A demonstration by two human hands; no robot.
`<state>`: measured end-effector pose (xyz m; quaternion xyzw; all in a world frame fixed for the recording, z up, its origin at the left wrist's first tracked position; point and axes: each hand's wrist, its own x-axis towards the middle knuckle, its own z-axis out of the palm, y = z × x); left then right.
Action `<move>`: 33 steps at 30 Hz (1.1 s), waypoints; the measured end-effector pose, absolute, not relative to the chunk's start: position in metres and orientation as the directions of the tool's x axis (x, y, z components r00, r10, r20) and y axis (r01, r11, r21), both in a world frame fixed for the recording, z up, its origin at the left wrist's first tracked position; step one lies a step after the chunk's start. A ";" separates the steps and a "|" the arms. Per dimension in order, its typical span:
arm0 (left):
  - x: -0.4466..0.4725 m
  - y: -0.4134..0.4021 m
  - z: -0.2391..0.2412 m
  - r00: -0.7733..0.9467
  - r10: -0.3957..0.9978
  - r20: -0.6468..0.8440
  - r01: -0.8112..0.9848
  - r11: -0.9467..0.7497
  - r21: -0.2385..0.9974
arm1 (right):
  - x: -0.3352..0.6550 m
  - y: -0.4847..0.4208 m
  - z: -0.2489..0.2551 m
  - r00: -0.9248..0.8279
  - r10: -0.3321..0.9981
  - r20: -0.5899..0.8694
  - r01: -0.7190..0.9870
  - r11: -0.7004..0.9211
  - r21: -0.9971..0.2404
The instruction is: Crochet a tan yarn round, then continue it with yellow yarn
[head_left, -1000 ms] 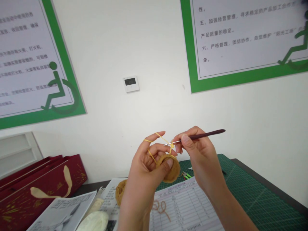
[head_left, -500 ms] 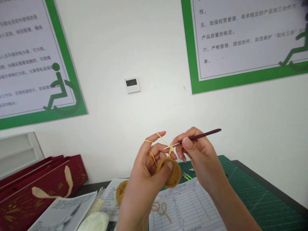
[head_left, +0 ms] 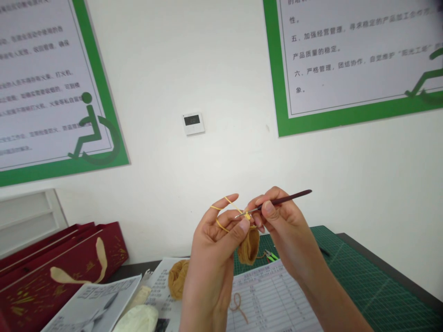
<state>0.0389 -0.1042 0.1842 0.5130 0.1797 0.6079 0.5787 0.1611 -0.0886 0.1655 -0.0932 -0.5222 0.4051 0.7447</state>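
My left hand pinches a small brown crocheted piece near its upper edge, and the piece hangs below my thumb. Yellow yarn loops round my raised left index finger and runs down to a few yellow stitches. In my right hand a crochet hook with a dark handle is held like a pen. Its metal tip points left and lies at the yellow stitches, close to my left fingertips. My right fingers also touch the work there. Whether yarn sits in the hook's notch is too small to tell.
Below my hands lie a printed form with a brown yarn tail and a green cutting mat with green-handled pliers. At left are a brown yarn ball, a cream ball, papers and red gift bags.
The brown piece has turned and now hangs lower, more edge-on, under my left thumb. My left thumb has moved up to the yellow stitches. The hook has shifted slightly left.
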 end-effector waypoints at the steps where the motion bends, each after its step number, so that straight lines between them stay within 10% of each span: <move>1: 0.039 -0.104 0.184 0.192 0.892 0.410 -0.524 -0.260 0.811 | 0.161 -0.089 0.165 0.126 0.700 0.703 -0.504 0.656 -0.562; 14: 0.043 -0.110 0.186 0.078 0.891 0.447 -0.487 -0.357 0.797 | 0.165 -0.095 0.165 0.204 0.462 0.863 -0.181 0.884 -0.431; 33: 0.034 -0.109 0.188 0.078 0.869 0.488 -0.403 -0.421 0.813 | 0.173 -0.091 0.168 0.120 0.546 0.830 -0.305 0.815 -0.492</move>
